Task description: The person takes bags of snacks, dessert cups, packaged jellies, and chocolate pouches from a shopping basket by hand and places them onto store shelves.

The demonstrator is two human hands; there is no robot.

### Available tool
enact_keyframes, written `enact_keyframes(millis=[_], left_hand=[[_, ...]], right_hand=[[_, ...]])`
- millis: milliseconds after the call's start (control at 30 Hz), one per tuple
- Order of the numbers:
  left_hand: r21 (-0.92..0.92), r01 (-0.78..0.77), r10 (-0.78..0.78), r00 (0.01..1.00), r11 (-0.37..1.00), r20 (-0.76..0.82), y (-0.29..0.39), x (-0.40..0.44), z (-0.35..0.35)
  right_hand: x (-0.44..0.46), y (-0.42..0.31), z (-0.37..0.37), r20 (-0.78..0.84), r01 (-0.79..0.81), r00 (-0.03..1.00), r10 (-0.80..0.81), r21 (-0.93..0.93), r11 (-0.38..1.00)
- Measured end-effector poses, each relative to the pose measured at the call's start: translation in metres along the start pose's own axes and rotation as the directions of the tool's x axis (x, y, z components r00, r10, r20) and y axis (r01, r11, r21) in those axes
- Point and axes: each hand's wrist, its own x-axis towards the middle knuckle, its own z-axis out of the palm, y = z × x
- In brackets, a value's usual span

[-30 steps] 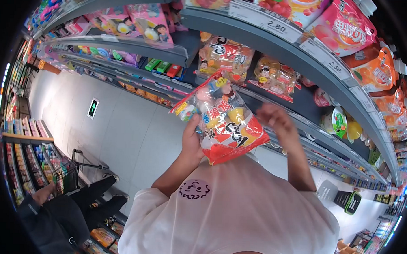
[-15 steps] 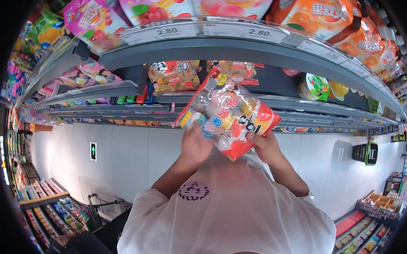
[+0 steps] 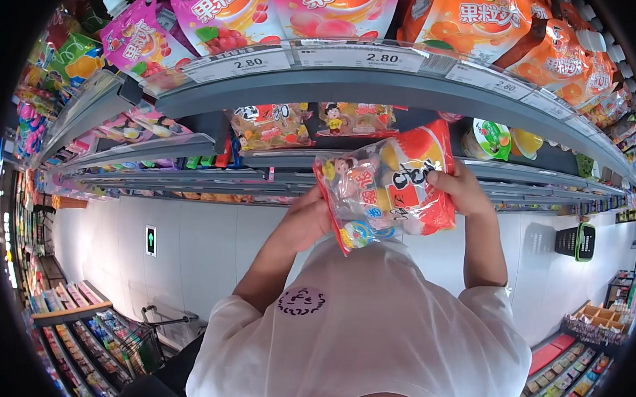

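Note:
A clear and red plastic bag of jelly cups (image 3: 389, 180) is held up in front of the shelf, tilted with its red end to the upper right. My right hand (image 3: 464, 192) grips that red end, thumb on the printed face and the other fingers behind. At the bag's left edge, my left hand (image 3: 309, 220) is closed, its fingertips hidden behind the plastic. Similar packs, a left shelf bag (image 3: 271, 127) and a right shelf bag (image 3: 356, 119), lie on the shelf just beyond.
Pink drink pouches (image 3: 226, 17) and orange drink pouches (image 3: 471, 22) stand above a shelf edge (image 3: 322, 80) with price tags. Jelly tubs (image 3: 489, 139) sit at right. A basket (image 3: 576, 241) is on the floor, a shopping cart (image 3: 145, 343) at lower left.
The bag has turned counterclockwise and shifted right, its red end swinging from lower right to upper right. My right hand has risen with it; my left hand stays at the left edge.

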Motion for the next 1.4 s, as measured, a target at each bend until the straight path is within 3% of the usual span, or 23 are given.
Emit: enact_keyframes(millis=[67,133,233,300,333,400,467,533,600,667,733,800,933,1100,1200,1267,1333,1400], left_hand=[[-0.047,0.015,-0.017,0.999,0.999,-0.04,-0.01,0.003,-0.002],[-0.073,0.012,-0.018,0.996,0.997,-0.085,-0.022,0.009,-0.005],[-0.229,-0.001,-0.01,0.999,0.974,-0.049,-0.034,0.016,-0.005],[-0.317,-0.025,0.014,0.999,0.948,-0.035,-0.037,0.017,-0.005],[-0.35,-0.062,0.057,0.998,0.935,-0.026,-0.039,0.018,-0.006],[-0.387,-0.111,0.11,0.994,0.916,-0.025,-0.039,0.018,-0.006],[-0.404,-0.169,0.168,0.985,0.899,-0.037,-0.039,0.019,-0.004],[-0.417,-0.227,0.207,0.974,0.88,-0.093,-0.041,0.022,-0.003],[-0.425,-0.276,0.237,0.961,0.862,-0.143,-0.042,0.026,-0.001],[-0.432,-0.287,0.232,0.957,0.855,-0.176,-0.04,0.03,0.005],[-0.409,-0.275,0.228,0.96,0.87,-0.162,-0.041,0.033,0.008],[-0.384,-0.264,0.224,0.963,0.885,-0.147,-0.041,0.035,0.011],[-0.246,-0.232,0.203,0.97,0.941,-0.137,-0.041,0.041,0.019],[-0.216,-0.166,0.137,0.98,0.962,-0.142,-0.034,0.045,0.026],[-0.165,-0.097,0.073,0.986,0.982,-0.147,-0.031,0.052,0.014],[-0.18,-0.155,0.124,0.977,0.971,-0.176,-0.033,0.05,0.009],[-0.164,-0.236,0.204,0.96,0.958,-0.194,-0.028,0.05,0.012],[-0.092,-0.265,0.236,0.94,0.96,-0.245,-0.025,0.045,0.02]], right_hand=[[0.005,-0.018,0.001,0.048,0.01,0.999,0.003,-0.278,0.961],[0.011,-0.034,0.009,0.145,0.085,0.988,-0.056,-0.2,0.976],[0.019,-0.045,0.007,0.123,0.014,0.992,0.014,-0.23,0.973],[0.024,-0.046,0.006,0.21,-0.027,0.977,0.022,0.019,0.999],[0.027,-0.041,0.006,0.217,-0.027,0.976,0.024,0.012,1.0],[0.03,-0.022,0.007,0.332,0.038,0.924,-0.192,0.42,0.907],[0.025,-0.009,0.014,0.348,-0.016,0.92,-0.181,0.494,0.869],[0.019,0.007,0.027,0.252,0.109,0.91,-0.329,0.619,0.778],[0.018,0.022,0.025,0.321,0.141,0.875,-0.364,0.549,0.824],[0.015,0.027,0.034,0.213,0.267,0.914,-0.346,0.33,0.906],[0.015,0.031,0.038,0.16,0.268,0.924,-0.348,0.382,0.885],[0.017,0.03,0.043,-0.006,0.296,0.953,-0.302,0.206,0.932],[0.03,0.016,0.048,-0.172,0.344,0.936,-0.306,0.286,0.894],[0.054,-0.006,0.045,-0.177,0.351,0.936,-0.304,0.409,0.843],[0.075,-0.011,0.037,-0.14,0.397,0.917,-0.373,0.388,0.832],[0.088,-0.018,0.04,-0.152,0.423,0.906,-0.395,0.356,0.833],[0.108,-0.013,0.036,-0.202,0.545,0.838,-0.507,0.334,0.769],[0.125,-0.01,0.03,-0.213,0.537,0.843,-0.493,0.352,0.766]])
